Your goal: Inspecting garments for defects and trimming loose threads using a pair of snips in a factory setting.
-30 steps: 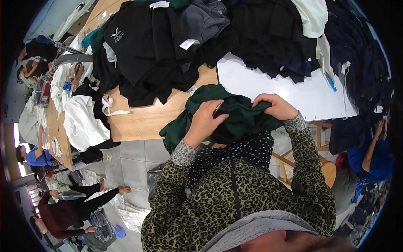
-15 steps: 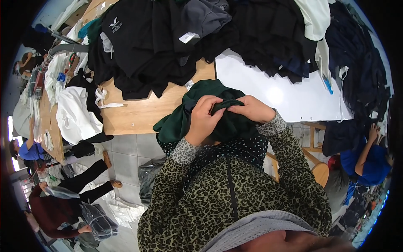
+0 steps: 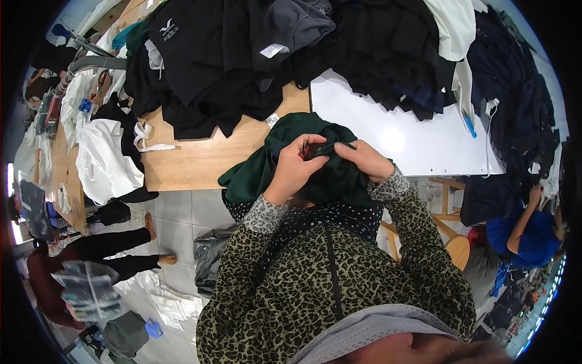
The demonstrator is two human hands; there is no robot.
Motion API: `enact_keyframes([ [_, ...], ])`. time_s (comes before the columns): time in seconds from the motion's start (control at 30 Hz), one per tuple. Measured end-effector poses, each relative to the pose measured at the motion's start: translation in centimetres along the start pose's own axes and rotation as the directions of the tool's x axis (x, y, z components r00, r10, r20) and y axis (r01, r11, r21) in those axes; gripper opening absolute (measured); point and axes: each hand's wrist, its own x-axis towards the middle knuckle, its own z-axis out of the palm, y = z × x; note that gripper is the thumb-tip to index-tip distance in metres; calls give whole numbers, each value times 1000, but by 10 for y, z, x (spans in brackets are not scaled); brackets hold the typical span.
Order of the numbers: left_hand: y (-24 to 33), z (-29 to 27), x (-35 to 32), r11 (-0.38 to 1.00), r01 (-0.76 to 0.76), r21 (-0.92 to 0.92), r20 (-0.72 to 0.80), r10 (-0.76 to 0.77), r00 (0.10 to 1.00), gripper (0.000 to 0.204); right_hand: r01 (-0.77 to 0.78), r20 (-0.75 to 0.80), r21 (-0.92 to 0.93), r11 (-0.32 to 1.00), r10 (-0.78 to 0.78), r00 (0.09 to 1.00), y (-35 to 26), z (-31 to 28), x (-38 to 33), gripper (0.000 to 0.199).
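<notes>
A dark green garment is bunched over the near edge of the table and over my lap. My left hand is closed on a gathered fold of it, thumb and forefinger close together. Something small and red shows inside the curl of those fingers; its kind cannot be made out. Close beside it, my right hand pinches the same garment between thumb and fingers. Between the two hands a dark edge of cloth is held up, and the fingertips partly hide it.
Black garments are heaped across the table's far side, with a grey one on top. White cloth hangs at the left. A wooden stool stands at right. One person carries a plastic-wrapped bundle; another in blue works at right.
My hands have moved slightly apart on the garment, and the left has turned so that something red shows in it. The person at left has shifted farther left with the wrapped bundle.
</notes>
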Motion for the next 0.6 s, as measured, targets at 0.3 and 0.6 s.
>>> enact_keyframes([
  [0.3,4,-2,0,999,22,-38,-33,-23,999,30,94,-44,81,992,-91,995,7,3,0,23],
  [0.6,-9,-1,3,997,-48,67,-68,52,996,25,271,-189,-285,919,-331,924,-1,20,2,29],
])
